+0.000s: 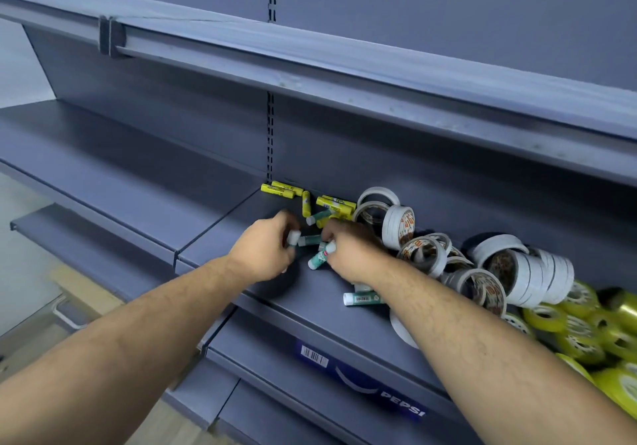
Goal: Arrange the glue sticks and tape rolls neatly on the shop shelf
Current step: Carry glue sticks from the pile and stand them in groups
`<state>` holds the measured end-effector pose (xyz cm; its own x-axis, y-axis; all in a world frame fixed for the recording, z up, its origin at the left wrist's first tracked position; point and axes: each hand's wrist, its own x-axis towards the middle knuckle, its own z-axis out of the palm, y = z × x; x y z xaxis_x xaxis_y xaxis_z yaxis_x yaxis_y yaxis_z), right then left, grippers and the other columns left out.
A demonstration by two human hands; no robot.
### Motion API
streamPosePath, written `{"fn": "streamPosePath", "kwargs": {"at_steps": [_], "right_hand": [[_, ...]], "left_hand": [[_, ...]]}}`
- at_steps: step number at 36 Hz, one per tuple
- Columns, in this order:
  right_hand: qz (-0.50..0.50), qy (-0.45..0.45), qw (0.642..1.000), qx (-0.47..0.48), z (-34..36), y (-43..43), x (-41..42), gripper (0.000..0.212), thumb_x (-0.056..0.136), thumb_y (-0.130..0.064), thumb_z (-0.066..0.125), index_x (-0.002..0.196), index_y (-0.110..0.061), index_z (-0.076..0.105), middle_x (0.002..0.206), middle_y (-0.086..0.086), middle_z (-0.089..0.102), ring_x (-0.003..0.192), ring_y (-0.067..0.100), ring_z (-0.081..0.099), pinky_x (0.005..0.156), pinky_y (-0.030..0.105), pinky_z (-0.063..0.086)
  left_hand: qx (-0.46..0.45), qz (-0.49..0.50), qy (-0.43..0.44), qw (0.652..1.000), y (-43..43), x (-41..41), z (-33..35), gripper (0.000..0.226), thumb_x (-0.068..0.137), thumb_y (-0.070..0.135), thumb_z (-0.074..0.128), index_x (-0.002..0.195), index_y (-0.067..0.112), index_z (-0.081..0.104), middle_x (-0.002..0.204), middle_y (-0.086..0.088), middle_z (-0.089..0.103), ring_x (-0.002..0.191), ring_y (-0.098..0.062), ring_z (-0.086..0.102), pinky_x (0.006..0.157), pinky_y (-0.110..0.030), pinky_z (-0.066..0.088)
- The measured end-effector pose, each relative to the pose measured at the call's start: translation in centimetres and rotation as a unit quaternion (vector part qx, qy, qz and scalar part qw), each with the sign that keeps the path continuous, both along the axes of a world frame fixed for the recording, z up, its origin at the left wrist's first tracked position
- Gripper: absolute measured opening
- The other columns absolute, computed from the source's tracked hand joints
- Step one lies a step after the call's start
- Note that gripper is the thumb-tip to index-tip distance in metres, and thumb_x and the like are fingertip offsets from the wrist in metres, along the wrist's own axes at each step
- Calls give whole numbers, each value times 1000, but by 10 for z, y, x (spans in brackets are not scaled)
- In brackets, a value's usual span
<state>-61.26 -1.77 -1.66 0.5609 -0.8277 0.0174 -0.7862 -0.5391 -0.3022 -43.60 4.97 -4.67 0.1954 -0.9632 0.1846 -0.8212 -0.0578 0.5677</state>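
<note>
On the grey shop shelf (220, 238) my left hand (265, 251) is closed around a green glue stick with a white cap (293, 238). My right hand (348, 251) grips another green glue stick (320, 257) that points down-left. More green sticks lie between the hands (310, 240), behind them (319, 216) and under my right forearm (362, 298). Yellow glue sticks (282, 190) lie scattered along the back wall. White tape rolls (400, 225) are piled to the right, some upright, some lying flat. Yellow-green tape rolls (579, 327) fill the far right.
An upper shelf (344, 76) overhangs the working shelf. The left half of the shelf (103, 155) holds nothing. Below, a lower shelf carries a blue Pepsi carton (362, 382). A slotted upright (270, 134) runs down the back panel.
</note>
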Motion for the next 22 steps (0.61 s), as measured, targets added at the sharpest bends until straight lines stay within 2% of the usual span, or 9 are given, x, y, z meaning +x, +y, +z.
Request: {"fn": "streamPosePath", "kwargs": {"at_steps": [2, 4, 9, 16, 22], "right_hand": [[-14, -37, 999, 17, 2, 0, 3, 22, 87, -21, 65, 107, -29, 58, 107, -2, 61, 92, 21, 56, 70, 27, 44], [-20, -58, 998, 26, 4, 1, 6, 18, 86, -23, 64, 102, -28, 57, 100, -5, 62, 89, 20, 57, 68, 29, 47], [-16, -31, 999, 23, 3, 2, 8, 10, 90, -28, 61, 100, -27, 59, 103, -3, 65, 95, 22, 58, 80, 33, 52], [-48, -53, 996, 58, 3, 2, 7, 8, 87, -23, 61, 95, -25, 61, 95, -2, 65, 88, 23, 61, 76, 36, 56], [-92, -141, 983, 77, 16, 5, -3, 25, 86, -20, 67, 108, -32, 64, 105, -6, 64, 91, 14, 58, 71, 20, 39]], "left_hand": [[-5, 10, 21, 1000, 1, 0, 4, 15, 86, 19, 56, 95, 29, 49, 69, 4, 69, 60, -11, 66, 58, -32, 56], [-17, 22, 30, 999, 2, 1, 7, 12, 86, 22, 60, 94, 27, 54, 77, 7, 68, 70, -12, 66, 62, -30, 55], [-25, 26, 59, 998, 6, 3, 10, 15, 85, 21, 63, 97, 29, 60, 82, 13, 66, 77, -9, 63, 63, -19, 46], [2, 15, 90, 996, 8, 5, 19, 18, 86, 16, 64, 96, 28, 72, 87, 11, 71, 82, -7, 66, 74, -21, 52], [3, -10, 118, 993, 1, 0, 32, 18, 85, 16, 71, 98, 27, 77, 82, 16, 68, 82, -6, 65, 71, -15, 48]]}}
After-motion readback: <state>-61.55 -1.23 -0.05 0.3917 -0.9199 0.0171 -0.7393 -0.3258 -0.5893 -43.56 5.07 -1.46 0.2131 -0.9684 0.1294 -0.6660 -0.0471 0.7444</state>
